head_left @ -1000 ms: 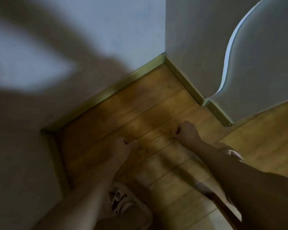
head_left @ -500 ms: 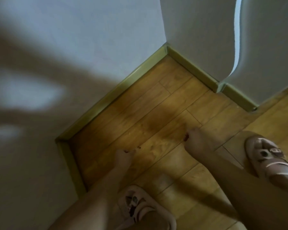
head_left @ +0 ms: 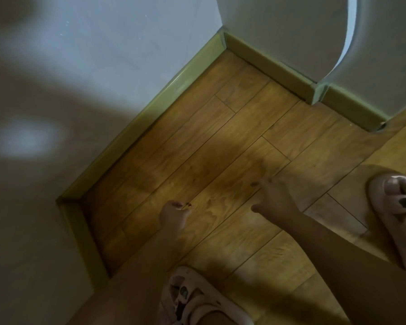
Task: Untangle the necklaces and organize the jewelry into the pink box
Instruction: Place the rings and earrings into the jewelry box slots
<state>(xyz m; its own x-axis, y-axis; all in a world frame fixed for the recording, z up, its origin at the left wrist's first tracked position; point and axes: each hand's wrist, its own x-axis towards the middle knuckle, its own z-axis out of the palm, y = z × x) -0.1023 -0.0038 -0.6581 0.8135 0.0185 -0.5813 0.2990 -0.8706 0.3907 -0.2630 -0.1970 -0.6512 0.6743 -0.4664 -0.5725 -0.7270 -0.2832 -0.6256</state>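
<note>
No necklace, jewelry or pink box is in view. I look down at a wooden floor point(head_left: 209, 146) in a wall corner. My left hand point(head_left: 174, 213) hangs low at centre, its fingers curled in with nothing visible in them. My right hand point(head_left: 273, 198) hangs to its right, fingers spread apart and thumb out, holding nothing. Both forearms reach down from the bottom of the view.
White walls point(head_left: 103, 55) with a greenish skirting board point(head_left: 150, 109) close in the left and far sides. A second wall corner point(head_left: 317, 95) juts in at the upper right. My feet in pink sandals stand at the bottom centre point(head_left: 197, 301) and right edge point(head_left: 399, 207).
The view has swung so the corner sits higher and further right. My right hand has opened from a fist to spread fingers. My right foot has stepped forward into view.
</note>
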